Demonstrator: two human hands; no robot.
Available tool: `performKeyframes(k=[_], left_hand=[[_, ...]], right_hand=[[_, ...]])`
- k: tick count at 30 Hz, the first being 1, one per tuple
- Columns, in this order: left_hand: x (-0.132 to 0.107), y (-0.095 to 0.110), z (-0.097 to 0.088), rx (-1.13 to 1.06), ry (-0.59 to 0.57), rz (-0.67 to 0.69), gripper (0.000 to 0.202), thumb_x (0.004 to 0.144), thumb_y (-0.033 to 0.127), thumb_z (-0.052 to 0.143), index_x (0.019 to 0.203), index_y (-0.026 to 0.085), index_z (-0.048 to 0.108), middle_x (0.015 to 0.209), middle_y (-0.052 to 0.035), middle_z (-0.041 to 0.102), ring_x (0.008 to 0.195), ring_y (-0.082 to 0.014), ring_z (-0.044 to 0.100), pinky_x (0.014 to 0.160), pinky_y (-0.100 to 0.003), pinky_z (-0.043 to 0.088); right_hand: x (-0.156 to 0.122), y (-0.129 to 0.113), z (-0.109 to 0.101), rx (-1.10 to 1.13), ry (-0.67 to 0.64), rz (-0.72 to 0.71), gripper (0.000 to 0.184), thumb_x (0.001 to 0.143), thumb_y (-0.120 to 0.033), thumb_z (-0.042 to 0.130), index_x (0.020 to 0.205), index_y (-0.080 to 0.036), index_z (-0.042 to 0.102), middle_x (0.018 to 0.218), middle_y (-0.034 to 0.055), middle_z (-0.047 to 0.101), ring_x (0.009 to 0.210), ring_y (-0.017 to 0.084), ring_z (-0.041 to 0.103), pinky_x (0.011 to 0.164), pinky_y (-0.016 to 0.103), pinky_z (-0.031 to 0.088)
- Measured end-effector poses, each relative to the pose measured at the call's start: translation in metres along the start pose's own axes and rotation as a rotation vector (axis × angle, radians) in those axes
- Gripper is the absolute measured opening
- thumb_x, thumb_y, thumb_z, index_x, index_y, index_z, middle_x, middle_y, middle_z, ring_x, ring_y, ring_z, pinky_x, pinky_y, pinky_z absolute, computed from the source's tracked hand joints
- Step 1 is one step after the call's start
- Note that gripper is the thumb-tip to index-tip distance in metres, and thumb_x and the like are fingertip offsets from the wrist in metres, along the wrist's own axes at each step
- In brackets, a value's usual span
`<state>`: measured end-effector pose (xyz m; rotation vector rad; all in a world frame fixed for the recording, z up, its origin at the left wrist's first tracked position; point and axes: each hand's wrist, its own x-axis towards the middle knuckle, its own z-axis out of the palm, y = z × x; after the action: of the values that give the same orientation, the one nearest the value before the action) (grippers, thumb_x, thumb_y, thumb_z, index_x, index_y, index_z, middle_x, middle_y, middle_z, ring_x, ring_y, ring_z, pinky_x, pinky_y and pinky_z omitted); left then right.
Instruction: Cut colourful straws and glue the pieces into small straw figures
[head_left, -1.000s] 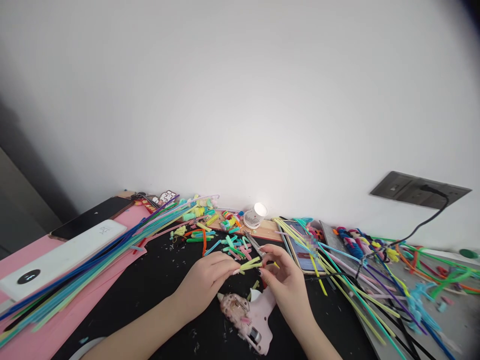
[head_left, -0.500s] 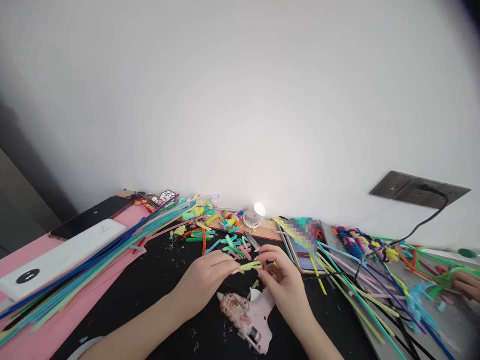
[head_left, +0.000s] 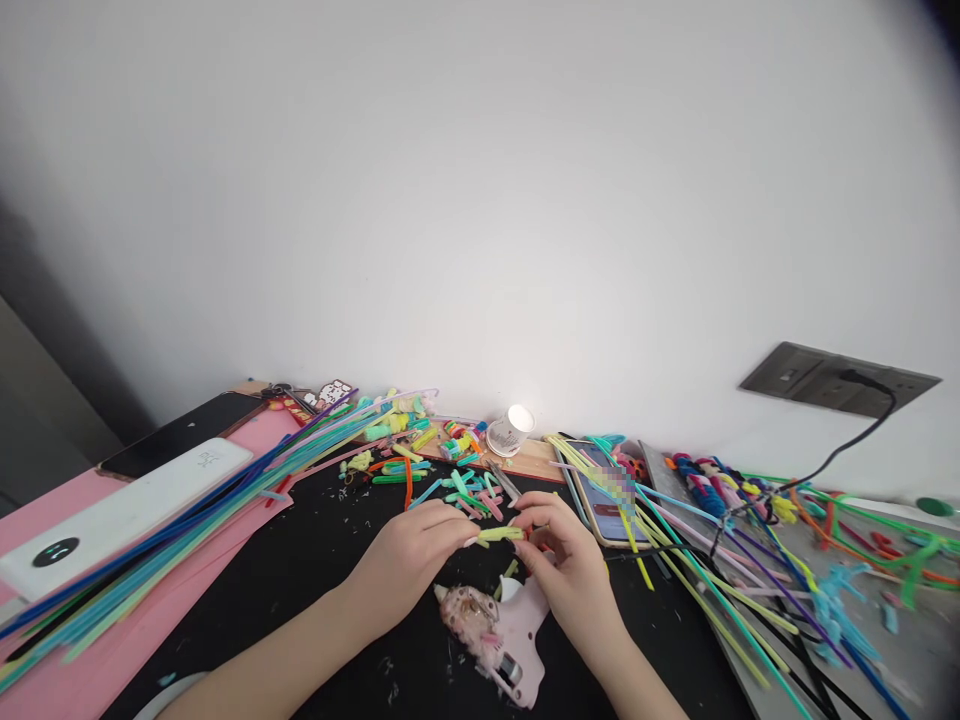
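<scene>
Between my two hands is a small bundle of short yellow-green pipe cleaner pieces [head_left: 498, 535]. My left hand [head_left: 417, 552] pinches its left end with thumb and fingers closed. The right end sits in the curled fingertips of my right hand [head_left: 564, 550]. Just below lies a pale pink glue gun [head_left: 517, 630], its nozzle end messy with fluff and pointing left; my right hand partly covers it. Short cut pipe cleaners [head_left: 472, 492] in green, blue and pink lie beyond my hands, with scissors [head_left: 504, 484] beside them.
A bundle of long pipe cleaners [head_left: 247, 510] crosses the left side over a white power bank [head_left: 127, 510]. At the back stand a paper cup [head_left: 510, 430] and, further right, a phone [head_left: 606, 505] under more pipe cleaners. A black cable [head_left: 840, 455] runs to the wall socket [head_left: 795, 378].
The yellow-green pieces between my fingers now lie closer together. Another person's hand at the far right edge has left the view. My arms have barely moved.
</scene>
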<state>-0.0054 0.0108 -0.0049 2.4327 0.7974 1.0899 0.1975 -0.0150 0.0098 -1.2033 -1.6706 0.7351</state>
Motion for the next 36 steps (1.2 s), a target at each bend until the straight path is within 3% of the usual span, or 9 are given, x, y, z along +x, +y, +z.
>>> performKeyframes(k=[17, 36], left_hand=[[-0.0001, -0.0017, 0.001, 0.017, -0.002, -0.021, 0.026, 0.092, 0.015, 0.035, 0.096, 0.017, 0.061, 0.089, -0.0057, 0.064, 0.083, -0.0157, 0.057, 0.075, -0.027, 0.048], [0.0023, 0.0016, -0.0006, 0.018, 0.002, -0.076, 0.026, 0.092, 0.015, 0.034, 0.089, 0.017, 0.06, 0.085, -0.0044, 0.063, 0.079, -0.0151, 0.057, 0.072, -0.026, 0.047]], right_hand=[[0.0013, -0.0076, -0.0005, -0.05, 0.028, -0.059, 0.009, 0.074, -0.013, 0.055, 0.071, -0.019, 0.061, 0.095, 0.0071, 0.058, 0.057, 0.011, 0.05, 0.05, 0.024, 0.042], [0.0009, -0.0074, -0.0025, -0.191, 0.027, -0.182, 0.013, 0.076, -0.011, 0.053, 0.076, -0.021, 0.062, 0.094, 0.0071, 0.06, 0.061, 0.014, 0.053, 0.053, 0.026, 0.045]])
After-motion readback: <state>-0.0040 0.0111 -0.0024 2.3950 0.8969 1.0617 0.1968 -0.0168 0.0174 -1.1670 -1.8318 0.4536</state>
